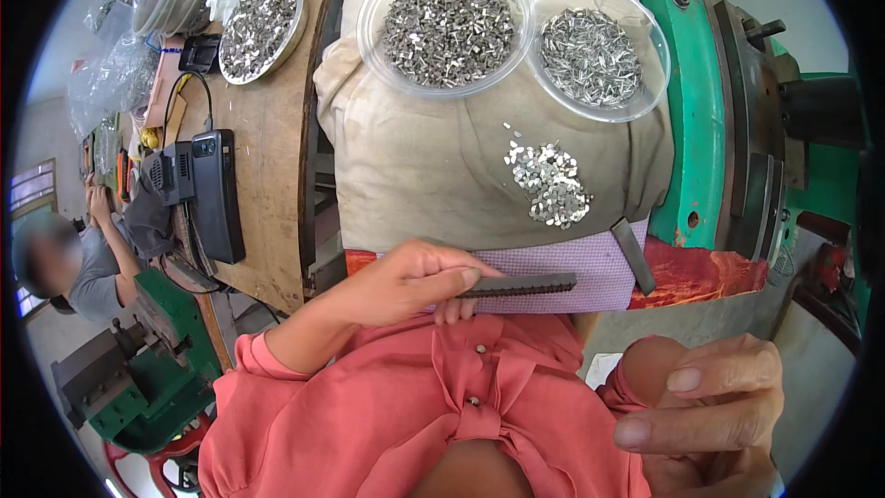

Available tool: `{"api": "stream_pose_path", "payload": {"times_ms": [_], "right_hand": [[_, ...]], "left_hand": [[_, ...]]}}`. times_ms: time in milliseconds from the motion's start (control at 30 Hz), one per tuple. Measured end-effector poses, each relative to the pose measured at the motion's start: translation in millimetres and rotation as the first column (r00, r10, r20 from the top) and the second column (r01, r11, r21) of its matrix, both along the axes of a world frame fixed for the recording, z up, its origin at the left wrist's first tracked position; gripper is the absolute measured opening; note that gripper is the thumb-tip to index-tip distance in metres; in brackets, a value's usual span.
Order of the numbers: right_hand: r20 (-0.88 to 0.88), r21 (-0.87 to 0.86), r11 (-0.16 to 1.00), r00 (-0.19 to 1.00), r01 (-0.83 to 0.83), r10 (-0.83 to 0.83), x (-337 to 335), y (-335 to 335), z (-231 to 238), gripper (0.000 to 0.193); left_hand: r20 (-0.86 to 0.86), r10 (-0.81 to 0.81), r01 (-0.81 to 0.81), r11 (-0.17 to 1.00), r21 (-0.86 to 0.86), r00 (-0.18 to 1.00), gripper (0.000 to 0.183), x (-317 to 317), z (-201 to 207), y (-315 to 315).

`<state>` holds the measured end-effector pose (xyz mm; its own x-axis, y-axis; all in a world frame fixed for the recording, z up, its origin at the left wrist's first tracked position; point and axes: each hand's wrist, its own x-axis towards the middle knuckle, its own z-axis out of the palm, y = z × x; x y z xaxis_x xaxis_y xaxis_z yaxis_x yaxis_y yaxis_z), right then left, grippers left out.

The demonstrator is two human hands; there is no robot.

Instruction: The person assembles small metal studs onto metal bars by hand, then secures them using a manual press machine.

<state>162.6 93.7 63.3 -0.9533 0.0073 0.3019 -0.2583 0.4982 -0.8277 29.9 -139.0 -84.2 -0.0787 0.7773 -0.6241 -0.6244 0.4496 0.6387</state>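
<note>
My left hand [406,284] is closed around one end of a dark, flat metal bar [527,286], with a row of small notches along its lower edge. It holds the bar just above my lap, pointing right. My right hand [724,406] is raised at the lower right, close to the camera. Its fingers are bent and slightly apart, with nothing visible in them. Beyond the bar, a loose pile of small shiny metal pieces [550,186] lies on a beige cloth [406,175]. A second dark bar [632,258] rests at the cloth's near right corner.
Two clear plastic bowls, a larger one [367,41] and a smaller one [658,65], hold metal bits at the back. A green machine [687,148] borders the right. On the left, a wooden table [267,157] carries a phone [216,194] and another bowl [298,28]. A person [92,263] is farther left.
</note>
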Motion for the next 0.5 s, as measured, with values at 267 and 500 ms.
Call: {"api": "stream_pose_path", "payload": {"times_ms": [267, 500], "right_hand": [[0.265, 0.216, 0.971, 0.95, 0.107, -0.164, 4.4, -33.2, 38.0, 0.04], [0.135, 0.218, 0.953, 0.974, -0.209, 0.183, 4.0, -7.6, 9.1, 0.043]], "left_hand": [[-0.203, -0.024, 0.011, 0.998, -0.065, 0.979, 0.029, 18.5, -11.0, 8.7], [-0.645, -0.087, 0.051, 0.996, -0.074, 0.759, 0.023, 30.6, -6.4, 6.0]]}}
